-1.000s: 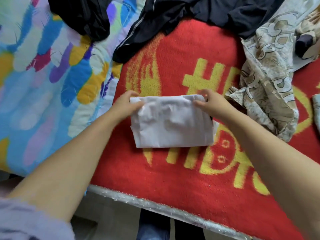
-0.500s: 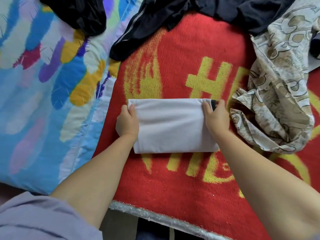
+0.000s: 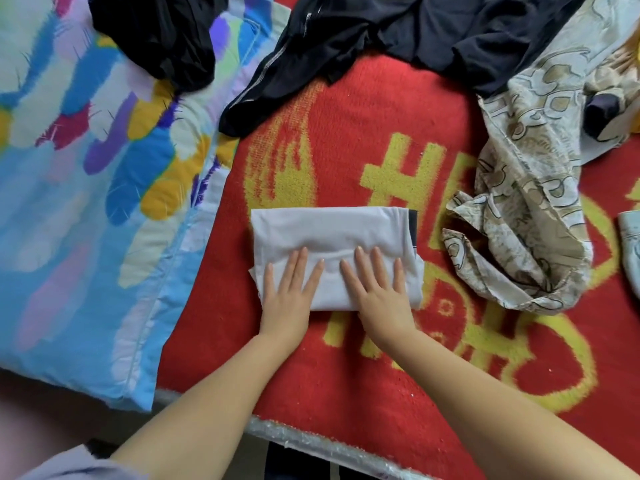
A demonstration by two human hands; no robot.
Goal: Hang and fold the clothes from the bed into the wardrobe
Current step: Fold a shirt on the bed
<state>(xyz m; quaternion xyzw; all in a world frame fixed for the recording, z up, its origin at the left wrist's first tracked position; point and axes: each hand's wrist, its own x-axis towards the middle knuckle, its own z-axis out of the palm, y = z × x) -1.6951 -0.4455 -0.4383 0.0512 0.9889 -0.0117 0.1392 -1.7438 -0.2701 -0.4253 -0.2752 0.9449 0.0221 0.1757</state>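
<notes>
A folded white garment (image 3: 329, 230) with a dark trim at its right end lies flat on the red and yellow blanket (image 3: 346, 358). My left hand (image 3: 289, 296) presses flat on its near left part, fingers straight and spread. My right hand (image 3: 379, 292) presses flat on its near right part, fingers straight. Both palms lie over the garment's near edge. A small fold ridge runs across the cloth just beyond my fingertips.
Black clothes (image 3: 398, 32) lie heaped at the far side, another black piece (image 3: 159, 36) on the colourful quilt (image 3: 86, 209) at left. A beige patterned garment (image 3: 530, 202) is crumpled at right. The bed's near edge (image 3: 311, 441) runs below my forearms.
My hands let go of the garment's two ends and moved inward onto its top, and they now press flat on it. The garment lies smoother than a second ago.
</notes>
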